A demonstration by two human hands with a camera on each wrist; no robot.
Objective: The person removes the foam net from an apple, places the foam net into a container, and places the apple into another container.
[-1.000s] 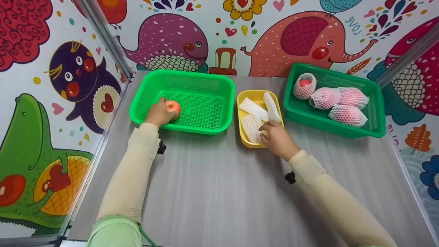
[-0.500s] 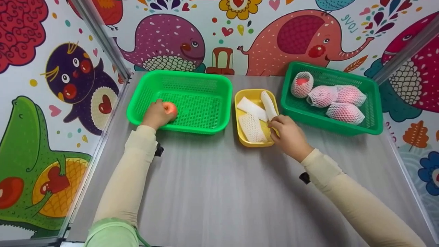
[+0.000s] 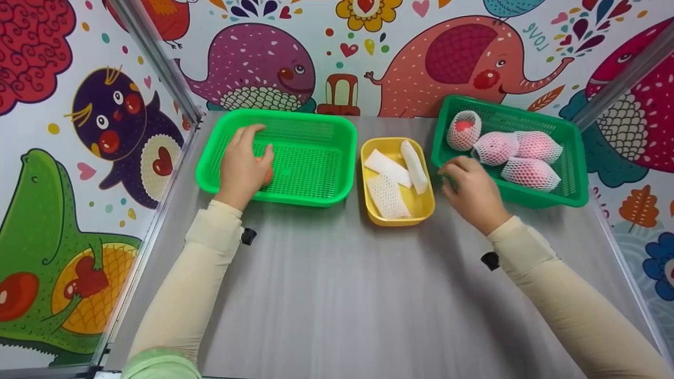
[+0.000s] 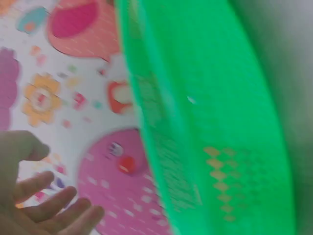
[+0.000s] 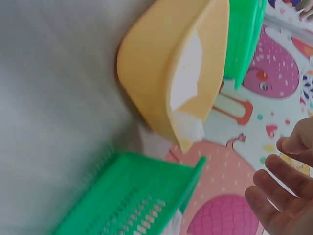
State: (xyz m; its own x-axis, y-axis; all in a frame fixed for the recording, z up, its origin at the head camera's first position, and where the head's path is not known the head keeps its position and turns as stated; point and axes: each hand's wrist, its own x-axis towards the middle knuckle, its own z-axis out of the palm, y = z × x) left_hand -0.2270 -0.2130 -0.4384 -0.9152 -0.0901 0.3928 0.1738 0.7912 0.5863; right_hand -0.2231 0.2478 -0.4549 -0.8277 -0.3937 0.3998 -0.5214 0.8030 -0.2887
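In the head view, my left hand is over the bright green basket with its fingers spread and nothing gripped. A red apple lies in that basket, mostly hidden behind the hand. Between the yellow tray and the dark green basket, my right hand hovers with loosely bent fingers and holds nothing. Three white foam net sleeves, one of them flat, lie in the tray. Several net-wrapped red fruits fill part of the dark green basket. The right wrist view shows the fingers relaxed.
The baskets and tray stand in a row along the back of the grey table. A patterned wall rises behind them. Metal frame posts stand at the corners.
My left hand has let go of the apple and lifted off it, fingers spreading. My right hand has left the foam sleeve in the tray and moved right toward the dark green basket.
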